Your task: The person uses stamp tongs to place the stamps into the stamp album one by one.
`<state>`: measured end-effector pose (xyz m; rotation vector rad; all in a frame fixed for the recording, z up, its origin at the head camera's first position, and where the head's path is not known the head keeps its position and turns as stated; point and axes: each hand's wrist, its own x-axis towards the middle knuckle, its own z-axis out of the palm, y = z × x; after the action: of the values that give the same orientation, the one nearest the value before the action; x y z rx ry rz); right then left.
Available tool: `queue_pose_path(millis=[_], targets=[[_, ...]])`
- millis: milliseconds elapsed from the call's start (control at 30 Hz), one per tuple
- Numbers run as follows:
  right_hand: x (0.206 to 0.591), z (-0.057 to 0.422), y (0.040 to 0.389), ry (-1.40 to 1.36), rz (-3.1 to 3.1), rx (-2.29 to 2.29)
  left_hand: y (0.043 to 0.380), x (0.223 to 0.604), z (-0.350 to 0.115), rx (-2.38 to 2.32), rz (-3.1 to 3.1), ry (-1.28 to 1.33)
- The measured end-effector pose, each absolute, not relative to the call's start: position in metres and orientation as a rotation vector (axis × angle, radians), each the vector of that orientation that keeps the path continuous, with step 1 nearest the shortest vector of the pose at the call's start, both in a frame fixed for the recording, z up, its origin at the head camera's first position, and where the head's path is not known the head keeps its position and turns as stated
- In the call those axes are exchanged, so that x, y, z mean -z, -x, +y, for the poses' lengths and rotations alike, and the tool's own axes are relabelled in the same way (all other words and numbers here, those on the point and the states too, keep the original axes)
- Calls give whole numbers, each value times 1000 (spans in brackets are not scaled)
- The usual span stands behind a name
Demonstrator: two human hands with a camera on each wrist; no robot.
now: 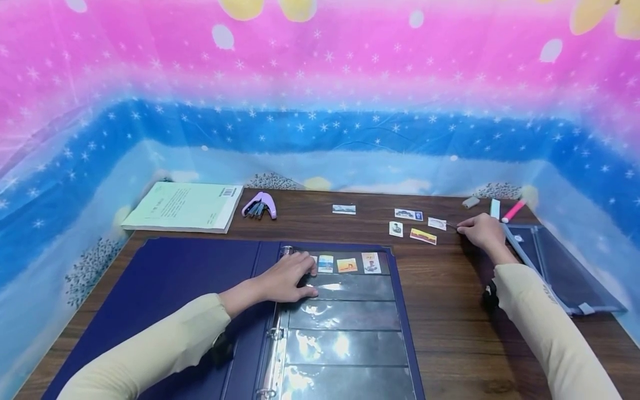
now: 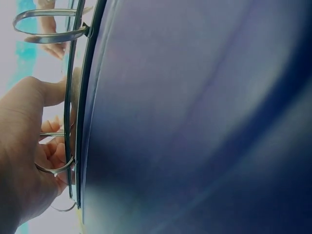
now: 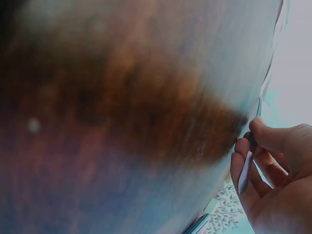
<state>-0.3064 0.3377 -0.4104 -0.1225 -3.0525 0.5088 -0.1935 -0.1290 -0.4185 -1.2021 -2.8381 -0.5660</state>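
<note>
My left hand (image 1: 285,278) rests on the clear pocket page (image 1: 345,316) of a dark blue ring-binder stamp album (image 1: 200,278), beside the metal rings (image 2: 53,24). Stamps show in the page's top row, among them an orange stamp (image 1: 347,265); one at the left is partly hidden by my fingers. My right hand (image 1: 482,230) pinches slim metal tweezers (image 3: 247,170) between thumb and fingers. Their tip reaches the edge of a pale stamp (image 1: 437,224) on the table. Close by lie a yellow-and-red stamp (image 1: 423,236), a small portrait-format stamp (image 1: 396,229) and a wide stamp (image 1: 408,214).
Another stamp (image 1: 344,209) lies farther left. A pale green book (image 1: 185,206) and a purple hole-punch-like item (image 1: 260,205) stand at the back left. On the right are a grey eraser-like block (image 1: 470,202), a pink marker (image 1: 514,211) and a dark mesh zip pouch (image 1: 565,266).
</note>
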Motion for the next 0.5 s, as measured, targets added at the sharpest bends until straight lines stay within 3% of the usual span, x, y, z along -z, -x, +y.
queue_pose_path(millis=[267,500], targets=[[399,319,302,67,-2868,-457,198,420,-130,735,-2826,1174],[371,245,268,-197,-2697,-695,197,422,-126,951,-2823,1064]])
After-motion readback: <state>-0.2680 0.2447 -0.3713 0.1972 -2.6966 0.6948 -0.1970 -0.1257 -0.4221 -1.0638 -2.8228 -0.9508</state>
